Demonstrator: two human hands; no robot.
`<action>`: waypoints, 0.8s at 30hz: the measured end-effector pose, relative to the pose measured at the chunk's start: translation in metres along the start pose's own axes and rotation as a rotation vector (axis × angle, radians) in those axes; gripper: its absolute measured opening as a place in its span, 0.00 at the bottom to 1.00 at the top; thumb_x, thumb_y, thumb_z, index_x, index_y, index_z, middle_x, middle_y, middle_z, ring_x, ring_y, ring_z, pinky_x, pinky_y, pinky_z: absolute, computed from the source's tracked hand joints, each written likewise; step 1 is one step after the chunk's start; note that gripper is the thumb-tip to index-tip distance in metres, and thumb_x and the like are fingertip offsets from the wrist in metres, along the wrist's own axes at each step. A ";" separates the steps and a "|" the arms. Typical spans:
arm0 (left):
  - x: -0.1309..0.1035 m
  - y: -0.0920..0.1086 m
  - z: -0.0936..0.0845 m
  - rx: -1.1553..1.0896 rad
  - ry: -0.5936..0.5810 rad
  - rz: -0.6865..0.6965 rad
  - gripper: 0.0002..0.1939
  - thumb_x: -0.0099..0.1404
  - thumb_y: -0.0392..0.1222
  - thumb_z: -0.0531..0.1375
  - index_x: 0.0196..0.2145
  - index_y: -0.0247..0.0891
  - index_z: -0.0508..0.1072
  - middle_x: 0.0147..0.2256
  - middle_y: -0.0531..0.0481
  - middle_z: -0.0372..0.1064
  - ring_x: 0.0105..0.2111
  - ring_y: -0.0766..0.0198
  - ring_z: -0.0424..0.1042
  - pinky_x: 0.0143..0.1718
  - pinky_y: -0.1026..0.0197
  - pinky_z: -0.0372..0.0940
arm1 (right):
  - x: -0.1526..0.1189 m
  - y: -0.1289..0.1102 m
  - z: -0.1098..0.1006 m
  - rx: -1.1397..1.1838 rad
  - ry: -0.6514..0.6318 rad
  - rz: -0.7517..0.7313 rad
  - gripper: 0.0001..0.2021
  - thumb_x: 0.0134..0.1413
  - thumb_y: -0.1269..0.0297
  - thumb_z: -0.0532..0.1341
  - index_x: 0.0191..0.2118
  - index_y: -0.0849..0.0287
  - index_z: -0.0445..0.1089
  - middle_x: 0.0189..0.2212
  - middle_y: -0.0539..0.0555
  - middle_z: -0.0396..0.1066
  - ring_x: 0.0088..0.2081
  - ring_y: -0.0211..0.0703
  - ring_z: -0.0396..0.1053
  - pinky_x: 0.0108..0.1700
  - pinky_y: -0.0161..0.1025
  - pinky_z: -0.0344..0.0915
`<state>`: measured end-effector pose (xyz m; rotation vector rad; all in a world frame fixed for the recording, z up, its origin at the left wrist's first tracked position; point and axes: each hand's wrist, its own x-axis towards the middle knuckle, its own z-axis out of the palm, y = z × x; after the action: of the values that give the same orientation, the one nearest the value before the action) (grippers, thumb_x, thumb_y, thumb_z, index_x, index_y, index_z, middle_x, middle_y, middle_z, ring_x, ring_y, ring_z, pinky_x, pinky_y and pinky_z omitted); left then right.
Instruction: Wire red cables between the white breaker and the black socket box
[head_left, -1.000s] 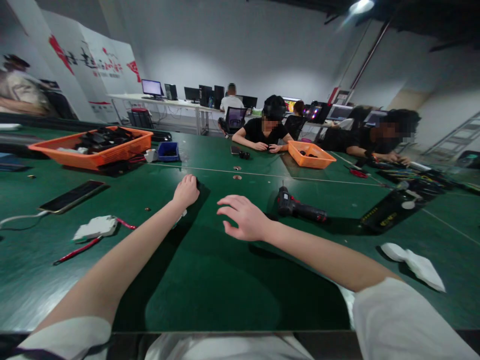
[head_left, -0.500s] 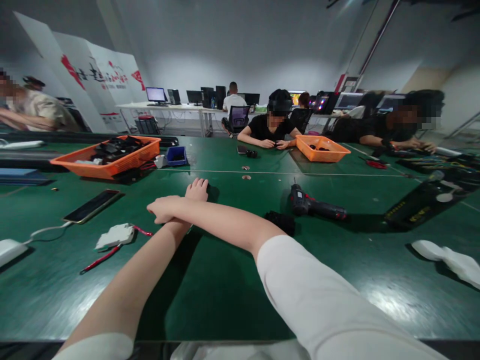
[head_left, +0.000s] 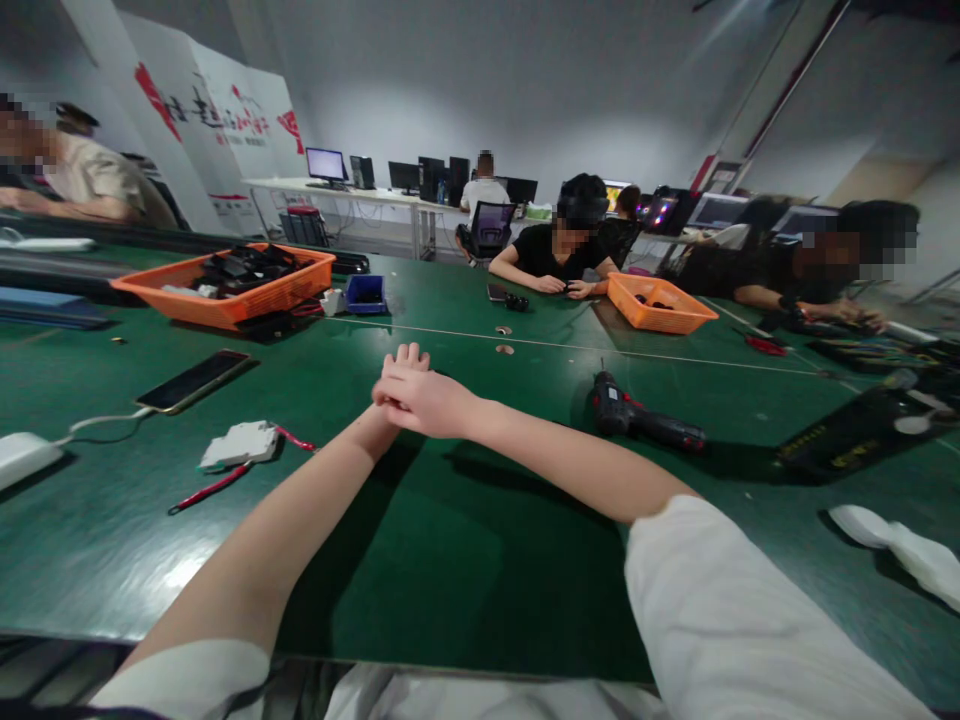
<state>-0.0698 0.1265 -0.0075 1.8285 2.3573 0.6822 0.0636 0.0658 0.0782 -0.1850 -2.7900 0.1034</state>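
My left hand [head_left: 407, 357] stretches forward over the green table [head_left: 465, 570], palm down, its fingers extended and a little apart. My right hand [head_left: 431, 402] reaches across from the right and lies over the back of my left wrist, with its fingers curled around it. Neither hand shows any tool or part in it. Left of my left forearm lie a white block-shaped device with red leads [head_left: 244, 443] and a phone [head_left: 199, 381] on a white cable. Beyond my right forearm, a black cordless drill [head_left: 641, 415] lies on its side.
Toward the back left stand an orange basket of black parts [head_left: 300, 278] and a small blue bin [head_left: 365, 295]. Another orange basket [head_left: 660, 318] is near a seated person [head_left: 559, 250]. At the right are a dark bottle-like object [head_left: 847, 435] and a white lobed object [head_left: 900, 545].
My right arm has drawn back to the right; its hand has moved from beyond my left forearm onto my left wrist. The whole view has shifted and tilted slightly.
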 end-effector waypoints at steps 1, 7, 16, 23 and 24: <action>-0.002 -0.001 0.001 0.023 0.029 0.046 0.21 0.73 0.49 0.53 0.53 0.31 0.71 0.56 0.38 0.65 0.52 0.55 0.68 0.55 0.47 0.67 | -0.030 0.001 -0.009 0.023 0.020 0.038 0.07 0.66 0.70 0.54 0.44 0.60 0.69 0.46 0.58 0.69 0.44 0.46 0.68 0.46 0.42 0.65; -0.007 -0.004 0.000 0.195 0.094 0.208 0.24 0.69 0.50 0.53 0.55 0.33 0.69 0.61 0.30 0.59 0.64 0.34 0.52 0.59 0.37 0.52 | -0.203 -0.012 -0.026 0.056 0.058 0.349 0.08 0.64 0.71 0.54 0.43 0.57 0.70 0.41 0.56 0.69 0.36 0.42 0.69 0.38 0.39 0.67; -0.012 0.007 -0.004 0.417 0.081 0.193 0.21 0.68 0.44 0.49 0.53 0.32 0.69 0.52 0.31 0.67 0.53 0.40 0.65 0.49 0.44 0.62 | -0.265 -0.023 -0.018 0.047 -0.019 0.451 0.10 0.60 0.74 0.55 0.43 0.58 0.71 0.37 0.55 0.71 0.34 0.43 0.70 0.35 0.40 0.67; -0.010 0.005 -0.002 0.513 0.054 0.224 0.21 0.72 0.48 0.48 0.55 0.35 0.68 0.53 0.30 0.66 0.53 0.39 0.65 0.48 0.43 0.63 | -0.260 -0.018 -0.017 0.005 0.040 0.394 0.10 0.57 0.76 0.56 0.40 0.60 0.72 0.39 0.58 0.72 0.40 0.48 0.70 0.44 0.47 0.69; -0.009 0.005 -0.002 0.519 0.040 0.244 0.21 0.73 0.48 0.48 0.55 0.36 0.68 0.53 0.31 0.66 0.53 0.39 0.64 0.48 0.43 0.63 | -0.260 -0.018 -0.017 0.016 0.040 0.379 0.09 0.58 0.75 0.57 0.40 0.60 0.73 0.39 0.58 0.72 0.41 0.48 0.70 0.45 0.47 0.69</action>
<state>-0.0638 0.1182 -0.0059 2.3468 2.5323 0.1161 0.3102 0.0120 0.0101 -0.7010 -2.6789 0.2097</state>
